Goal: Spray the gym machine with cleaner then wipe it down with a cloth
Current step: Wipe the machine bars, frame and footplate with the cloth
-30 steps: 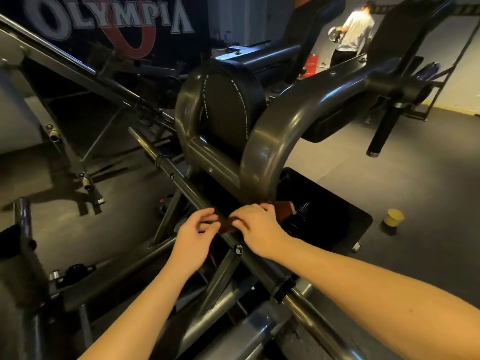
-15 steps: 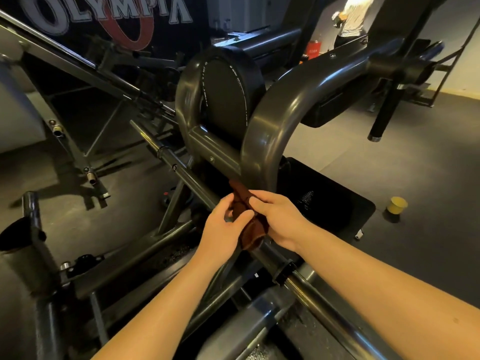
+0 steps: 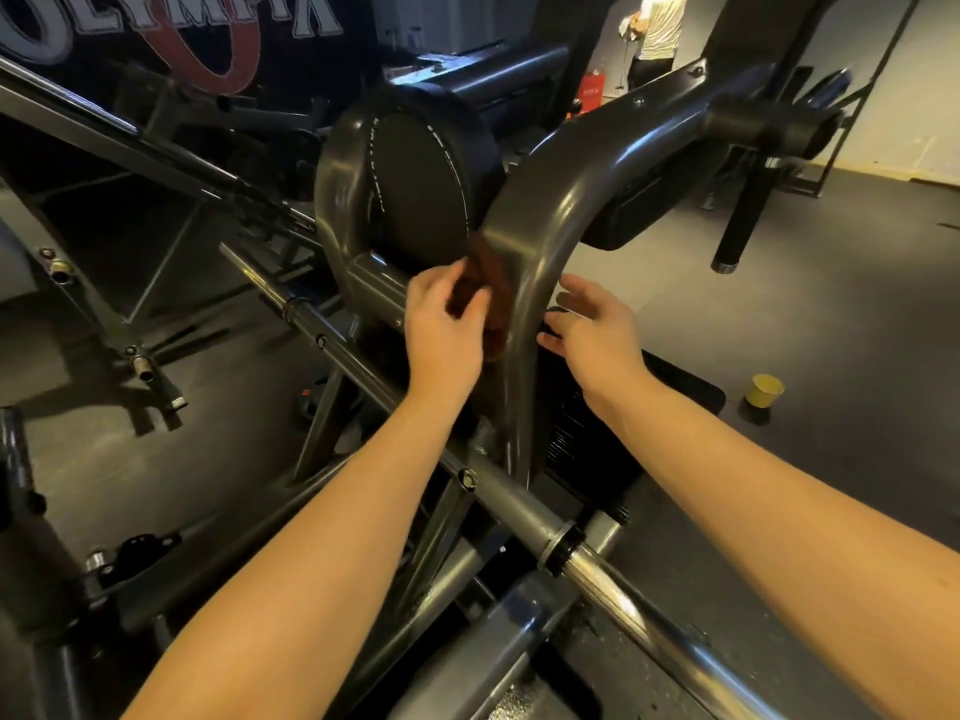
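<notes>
A dark grey gym machine fills the view, with a curved steel arm (image 3: 540, 241) bending down in the middle and a round black pad (image 3: 421, 189) behind it. My left hand (image 3: 444, 337) holds a brown cloth (image 3: 485, 280) against the left side of that curved arm. My right hand (image 3: 592, 330) is on the other side of the arm, fingers spread and relaxed, holding nothing. A chrome bar (image 3: 524, 506) runs diagonally under both forearms. No spray bottle is in view.
A yellow paper cup (image 3: 763, 391) stands on the grey floor at the right. A black footplate (image 3: 670, 387) lies behind the arm. Another person in a white shirt (image 3: 657, 23) stands at the far back. More frame tubes (image 3: 140, 366) cross the left side.
Both hands rose from the chrome bar to the curved arm. The cloth, held by both hands before, is now in my left hand alone; my right hand has let go and moved right.
</notes>
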A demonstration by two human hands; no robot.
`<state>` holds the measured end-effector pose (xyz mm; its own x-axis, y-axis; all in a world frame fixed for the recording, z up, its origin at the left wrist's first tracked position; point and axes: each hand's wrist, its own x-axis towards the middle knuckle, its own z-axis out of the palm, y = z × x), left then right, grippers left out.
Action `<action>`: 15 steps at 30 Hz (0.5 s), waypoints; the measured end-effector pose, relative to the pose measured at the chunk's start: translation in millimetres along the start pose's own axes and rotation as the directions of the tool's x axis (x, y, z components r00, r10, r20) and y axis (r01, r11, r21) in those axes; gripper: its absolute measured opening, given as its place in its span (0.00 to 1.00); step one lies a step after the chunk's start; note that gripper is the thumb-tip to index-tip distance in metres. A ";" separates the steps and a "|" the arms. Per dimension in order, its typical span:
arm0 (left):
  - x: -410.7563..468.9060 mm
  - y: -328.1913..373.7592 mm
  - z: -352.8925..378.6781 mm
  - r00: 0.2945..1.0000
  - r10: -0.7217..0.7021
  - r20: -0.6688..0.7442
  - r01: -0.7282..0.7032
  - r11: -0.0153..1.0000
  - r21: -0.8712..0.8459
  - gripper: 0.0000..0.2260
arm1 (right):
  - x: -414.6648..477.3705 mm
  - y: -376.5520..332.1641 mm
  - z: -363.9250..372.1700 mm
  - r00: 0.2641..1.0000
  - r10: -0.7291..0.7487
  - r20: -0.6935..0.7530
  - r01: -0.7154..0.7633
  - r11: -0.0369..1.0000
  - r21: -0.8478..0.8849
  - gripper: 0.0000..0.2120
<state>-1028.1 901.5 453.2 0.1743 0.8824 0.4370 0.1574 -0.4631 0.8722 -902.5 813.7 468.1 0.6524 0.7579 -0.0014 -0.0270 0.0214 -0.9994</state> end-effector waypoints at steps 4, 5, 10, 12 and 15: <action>-10.6 -24.7 11.9 1.000 0.012 -0.003 -0.012 1.000 0.013 0.13 | -1.7 9.5 2.2 0.998 -0.058 0.004 0.059 0.998 -0.024 0.24; -15.2 -37.4 11.4 1.000 -0.007 0.000 0.007 1.000 0.000 0.12 | -4.1 12.5 1.8 0.997 -0.077 0.018 0.078 0.996 -0.042 0.24; -59.7 -104.6 18.5 0.959 -0.187 0.213 0.179 0.982 0.053 0.10 | -17.2 39.2 3.6 0.994 -0.099 0.035 0.104 0.983 -0.152 0.29; -71.9 -115.5 22.5 0.935 -0.268 0.233 0.263 0.963 0.054 0.11 | -18.5 50.5 2.3 0.997 -0.062 0.042 0.068 0.984 -0.165 0.30; -64.5 -108.4 18.7 0.951 -0.265 0.162 0.266 0.964 0.011 0.12 | -15.8 58.1 -2.3 0.997 -0.046 0.061 0.055 0.988 -0.146 0.28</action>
<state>-1038.3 893.2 326.4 0.2817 0.9479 0.1489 0.2089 -0.2121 0.9547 -912.7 801.5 410.0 0.6054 0.7946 0.0467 0.1194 -0.0326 -0.9923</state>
